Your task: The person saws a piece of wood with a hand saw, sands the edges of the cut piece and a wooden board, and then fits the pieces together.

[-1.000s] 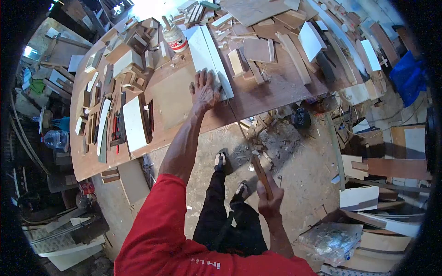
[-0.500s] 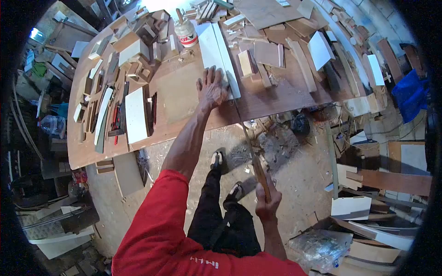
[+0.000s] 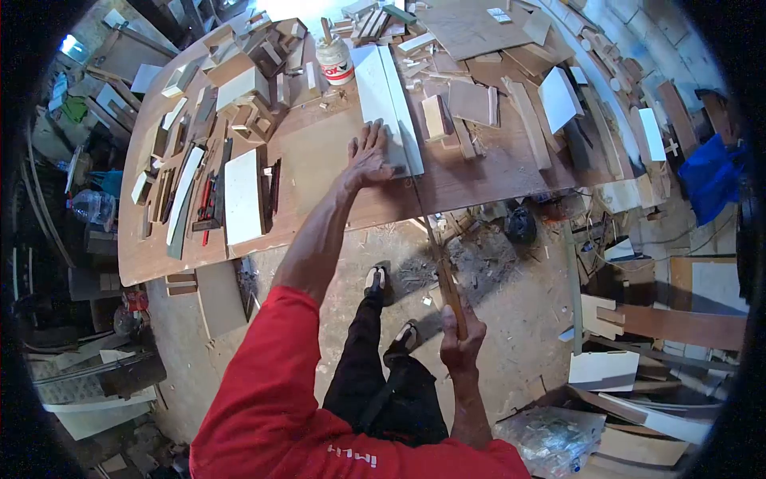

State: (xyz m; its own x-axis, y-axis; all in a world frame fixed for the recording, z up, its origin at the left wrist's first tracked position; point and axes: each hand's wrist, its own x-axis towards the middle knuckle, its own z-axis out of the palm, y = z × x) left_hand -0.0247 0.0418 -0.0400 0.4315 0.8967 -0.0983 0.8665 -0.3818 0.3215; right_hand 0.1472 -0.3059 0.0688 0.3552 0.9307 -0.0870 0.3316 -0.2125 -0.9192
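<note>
A long white board point(image 3: 375, 88) lies on the workbench, with a narrow white strip point(image 3: 403, 120) along its right side. My left hand point(image 3: 369, 164) rests at the board's near end, fingers spread and holding nothing. Below the bench edge, my right hand point(image 3: 463, 342) is wrapped round the wooden handle of a handsaw point(image 3: 449, 291). The saw's thin blade is seen nearly edge-on. It runs up to the bench edge near the strip's near end; its exact contact there is too fine to tell.
The wooden workbench point(image 3: 319, 195) carries offcuts, a white tub point(image 3: 334, 64) and a white-faced block point(image 3: 243, 195) at left. Beneath are a littered floor and a black bag point(image 3: 520, 226). Stacked boards point(image 3: 604, 371) and a clear plastic bag point(image 3: 550, 439) lie at right.
My right hand and the saw have moved slightly forward, toward the bench. My left hand sits a little further left on the board. The whole view has shifted slightly.
</note>
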